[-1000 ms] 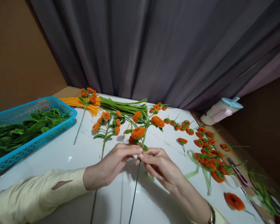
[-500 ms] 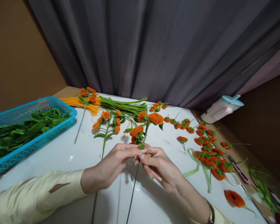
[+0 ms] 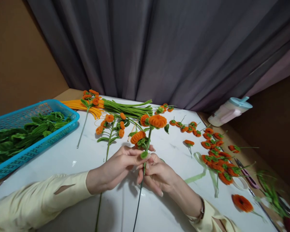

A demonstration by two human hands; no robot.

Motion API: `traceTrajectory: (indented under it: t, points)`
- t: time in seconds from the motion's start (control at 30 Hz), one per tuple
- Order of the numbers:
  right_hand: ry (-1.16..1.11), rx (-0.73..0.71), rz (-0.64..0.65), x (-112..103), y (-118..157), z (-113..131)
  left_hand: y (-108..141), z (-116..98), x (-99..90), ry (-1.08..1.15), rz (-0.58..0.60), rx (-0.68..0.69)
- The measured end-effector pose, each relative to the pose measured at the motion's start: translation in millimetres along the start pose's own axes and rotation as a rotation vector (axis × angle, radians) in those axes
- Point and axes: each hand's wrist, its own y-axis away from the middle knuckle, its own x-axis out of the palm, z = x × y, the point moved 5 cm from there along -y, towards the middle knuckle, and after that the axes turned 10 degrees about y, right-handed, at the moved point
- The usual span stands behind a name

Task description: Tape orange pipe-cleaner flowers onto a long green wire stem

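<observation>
At the centre of the head view, an upright flower stem (image 3: 148, 140) carries several orange blooms (image 3: 157, 121), and its thin dark wire runs down toward the front edge. My left hand (image 3: 117, 166) pinches the stem just below the lower bloom (image 3: 138, 137), with a small green leaf tip (image 3: 144, 155) at its thumb. Just to the right, my right hand (image 3: 159, 174) has thumb and index finger closed on the same stem, slightly lower, its other fingers loosely curled. A green ribbon (image 3: 197, 176) trails from beside my right hand toward the right.
A blue basket (image 3: 76, 120) of green leaves stands at the left. Green pipe cleaners (image 3: 128, 109) and orange ones (image 3: 82, 105) lie at the back. Orange flower heads (image 3: 217, 164) spread over the right side, near a cup (image 3: 228, 111) and scissors (image 3: 248, 177).
The held stem has shifted slightly left and turned a little. My right hand has moved slightly left and down, its fingers changing position around the stem. More of the green ribbon shows beside it.
</observation>
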Motion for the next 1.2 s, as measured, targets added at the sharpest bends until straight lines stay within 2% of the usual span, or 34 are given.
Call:
traceTrajectory:
  t: [0.27,0.4,0.5,0.67,0.87,1.0,1.2]
  points:
    - [0.121,-0.076,-0.068,-6,3,10,-2,2,4.5,0.000,0.036,0.023]
    - [0.349,-0.128,-0.228,-7,15,20,0,-1,3.0,-0.151,-0.020,0.120]
    - [0.411,-0.148,-0.299,-9,23,22,0,-2,2.7,-0.193,-0.065,0.153]
    - [0.372,-0.124,-0.227,-18,19,15,0,0,8.2,-0.145,-0.041,0.145]
    - [0.267,0.029,-0.094,-16,4,4,-3,8,10.8,-0.029,0.062,0.019]
    - [0.249,0.015,-0.109,-8,5,5,-2,8,11.2,-0.009,0.134,-0.027]
    - [0.252,-0.087,-0.181,0,17,11,4,3,11.9,-0.217,0.072,0.015]
